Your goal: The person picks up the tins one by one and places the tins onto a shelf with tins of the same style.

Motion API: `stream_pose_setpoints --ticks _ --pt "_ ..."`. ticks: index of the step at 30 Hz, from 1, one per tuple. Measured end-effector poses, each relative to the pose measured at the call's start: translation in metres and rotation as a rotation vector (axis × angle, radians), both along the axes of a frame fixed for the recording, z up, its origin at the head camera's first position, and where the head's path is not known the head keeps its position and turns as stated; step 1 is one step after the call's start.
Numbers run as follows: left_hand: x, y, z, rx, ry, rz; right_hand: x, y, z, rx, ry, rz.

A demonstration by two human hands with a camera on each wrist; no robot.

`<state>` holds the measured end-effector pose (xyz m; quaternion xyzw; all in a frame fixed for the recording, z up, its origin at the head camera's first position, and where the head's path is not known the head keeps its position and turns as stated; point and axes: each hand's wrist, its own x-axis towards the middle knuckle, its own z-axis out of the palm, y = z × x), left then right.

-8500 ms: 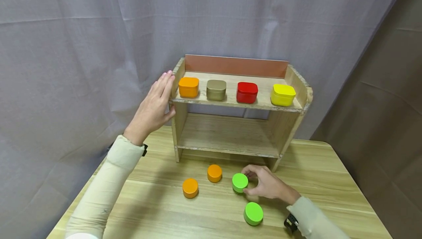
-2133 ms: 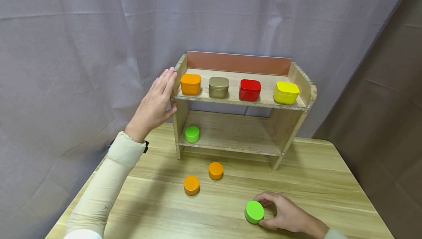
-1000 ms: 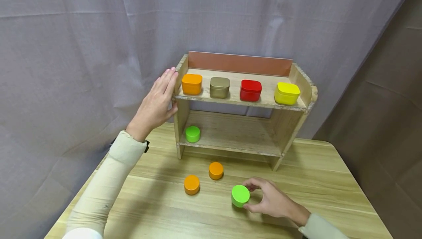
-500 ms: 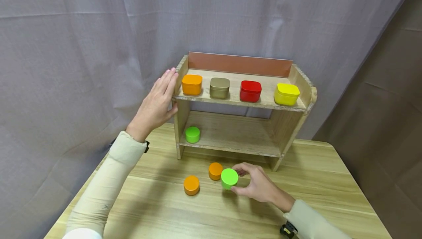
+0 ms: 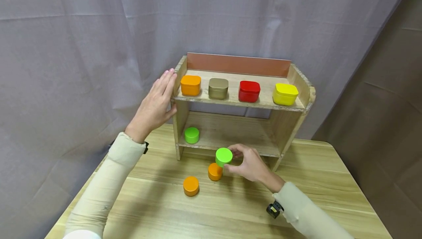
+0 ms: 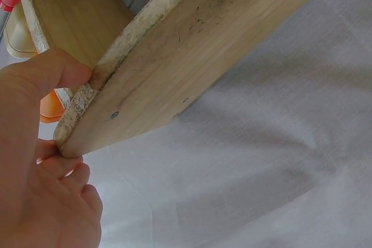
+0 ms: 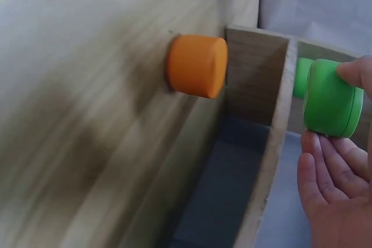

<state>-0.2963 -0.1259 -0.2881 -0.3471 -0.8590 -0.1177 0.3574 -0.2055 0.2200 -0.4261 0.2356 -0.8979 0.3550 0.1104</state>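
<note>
My right hand pinches a green round tin between thumb and fingers, raised in front of the lower shelf. In the right wrist view the fingers lie under this tin and the thumb on top. Another green round tin stands at the left end of the lower shelf. My left hand holds the left side panel of the small wooden shelf, thumb at its front edge. Two orange round tins stand on the table, one nearer me, the other partly overlapped by the held tin.
On the top shelf stand an orange tin, an olive-gold tin, a red tin and a yellow tin, all rounded squares. A grey curtain hangs behind the wooden table.
One green tin has gone from the table to the lower shelf. My right hand has since taken the other green tin and lifted it leftward toward the shelf. My left hand stays put.
</note>
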Motion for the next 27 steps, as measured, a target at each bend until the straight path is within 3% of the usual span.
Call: stream_pose_setpoints --ticks 11,27 --pt "0.001 0.0 0.0 0.0 -0.002 0.003 -0.028 -0.02 0.013 -0.023 0.007 -0.058" --pt "0.001 0.0 0.001 -0.001 -0.001 0.007 -0.06 -0.03 0.01 -0.053 -0.032 -0.149"
